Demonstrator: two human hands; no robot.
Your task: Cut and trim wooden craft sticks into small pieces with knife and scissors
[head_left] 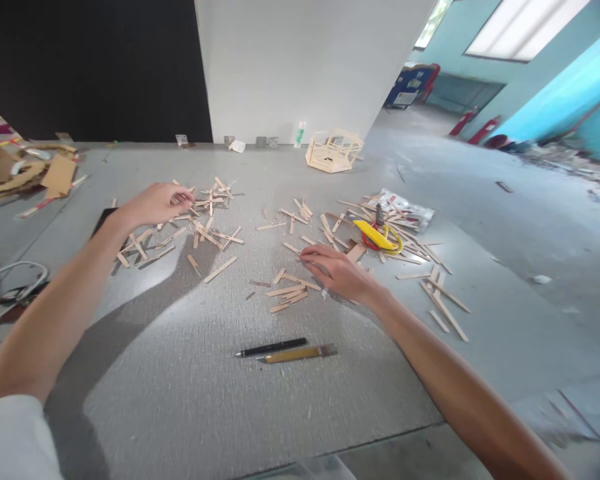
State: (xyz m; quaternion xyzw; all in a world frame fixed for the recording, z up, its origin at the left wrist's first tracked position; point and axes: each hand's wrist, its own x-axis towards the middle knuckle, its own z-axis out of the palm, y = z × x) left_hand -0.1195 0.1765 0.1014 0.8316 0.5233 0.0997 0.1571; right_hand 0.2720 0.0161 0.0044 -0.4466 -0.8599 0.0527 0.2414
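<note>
Over the left heap of craft sticks (207, 233) is my left hand (157, 203), its fingers curled into a pinch; what lies between the fingertips is too small to make out. My right hand (337, 270) is low over the middle of the table, fingers bent and close together. A craft stick (291, 248) juts out from its fingertips. A small pile of short sticks (290, 293) lies just left of that hand. To its right is a yellow-handled tool (377, 237) on more sticks.
Nearer me lie a black pen (273, 347) and a yellowish cutter knife (297, 354). At the back stand a small stick-built frame (334, 153) and a glue tube (300, 134) by the white panel (300, 67). Cardboard scraps (60, 175) are far left; a plastic packet (405, 208) lies right.
</note>
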